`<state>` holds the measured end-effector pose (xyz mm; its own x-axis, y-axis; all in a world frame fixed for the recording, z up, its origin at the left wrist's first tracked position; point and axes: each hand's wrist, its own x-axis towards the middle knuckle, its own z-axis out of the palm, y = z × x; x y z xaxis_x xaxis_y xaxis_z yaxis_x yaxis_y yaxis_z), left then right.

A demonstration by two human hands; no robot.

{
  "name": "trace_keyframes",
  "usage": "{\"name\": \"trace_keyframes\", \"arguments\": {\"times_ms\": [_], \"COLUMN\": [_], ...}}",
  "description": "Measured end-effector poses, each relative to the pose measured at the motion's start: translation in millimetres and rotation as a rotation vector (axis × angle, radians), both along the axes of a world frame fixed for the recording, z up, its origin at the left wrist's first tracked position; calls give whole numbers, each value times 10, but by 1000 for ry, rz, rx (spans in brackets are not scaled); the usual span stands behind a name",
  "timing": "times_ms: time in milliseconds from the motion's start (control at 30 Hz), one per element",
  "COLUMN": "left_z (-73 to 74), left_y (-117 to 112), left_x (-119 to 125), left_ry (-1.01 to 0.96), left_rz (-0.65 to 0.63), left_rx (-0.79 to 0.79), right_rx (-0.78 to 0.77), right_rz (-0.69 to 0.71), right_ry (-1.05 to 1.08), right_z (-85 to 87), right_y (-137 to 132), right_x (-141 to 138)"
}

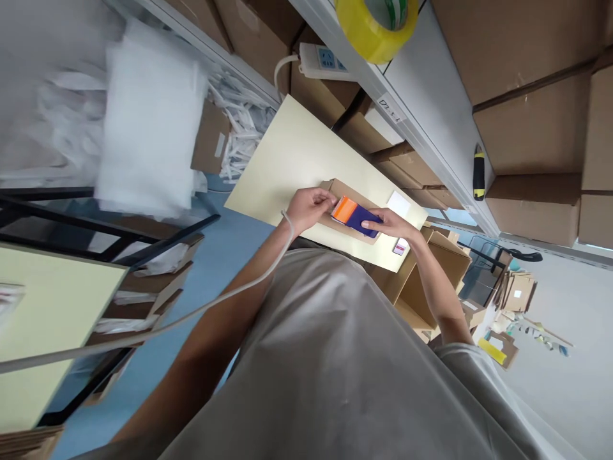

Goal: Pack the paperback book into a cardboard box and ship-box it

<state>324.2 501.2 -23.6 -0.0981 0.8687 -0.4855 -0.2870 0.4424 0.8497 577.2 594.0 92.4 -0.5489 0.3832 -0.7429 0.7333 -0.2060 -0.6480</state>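
Note:
My right hand (391,225) grips a flat dark blue and orange packet (357,216), its thumb lying across the blue end. Under the packet is a small brown cardboard box (345,189) on the cream tabletop (272,166). Close to the packet's orange end, my left hand (311,208) has its fingers closed in a pinch; what sits between them, if anything, is too small to make out. A pale cable (230,295) runs past the left wrist. To the right of the packet lie a white card (398,203) and a small label-like piece (400,246).
Above the table runs a grey shelf (431,96) holding a yellow tape roll (352,38), a black-and-yellow cutter (479,172) and cardboard boxes (531,140). A power strip (325,62) hangs near its edge. An opened carton (431,275) stands at the right, white foam sheets (148,121) at the left.

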Motion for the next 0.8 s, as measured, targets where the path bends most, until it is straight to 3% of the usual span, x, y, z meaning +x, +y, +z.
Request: {"name": "trace_keyframes", "arguments": {"times_ms": [133, 333, 600, 800], "left_z": [-69, -386, -788, -987], "left_y": [55, 65, 37, 113], "left_x": [-257, -544, -388, -178], "left_ry": [75, 119, 57, 3], "left_rz": [77, 73, 75, 77], "left_rx": [26, -18, -86, -90], "right_rx": [-48, -156, -85, -46], "right_rz": [-53, -16, 68, 88], "right_ry": [-22, -93, -206, -220], "right_z": [42, 80, -29, -14], "right_y": [-1, 53, 175, 184], "right_x": [16, -8, -31, -85]}}
